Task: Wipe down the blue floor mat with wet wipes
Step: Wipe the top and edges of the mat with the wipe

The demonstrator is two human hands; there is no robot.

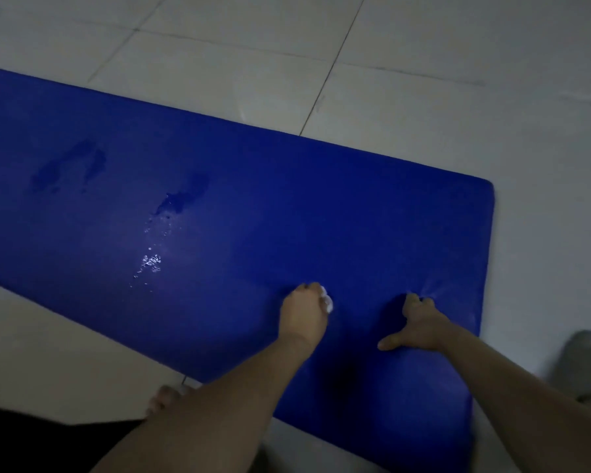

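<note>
While the right hand presses, thumb splayed, on the blue floor mat, the left hand clutches a wet wipe.

The room is dim, and everything looks greyish and a little grainy. Light catches the water left of the middle of the blue floor mat in a small, hard white glare. A soft shadow pools on the mat between the forearms. The joints of the tiled floor bow slightly, and a grey shape at the right edge is smeared with blur.
</note>
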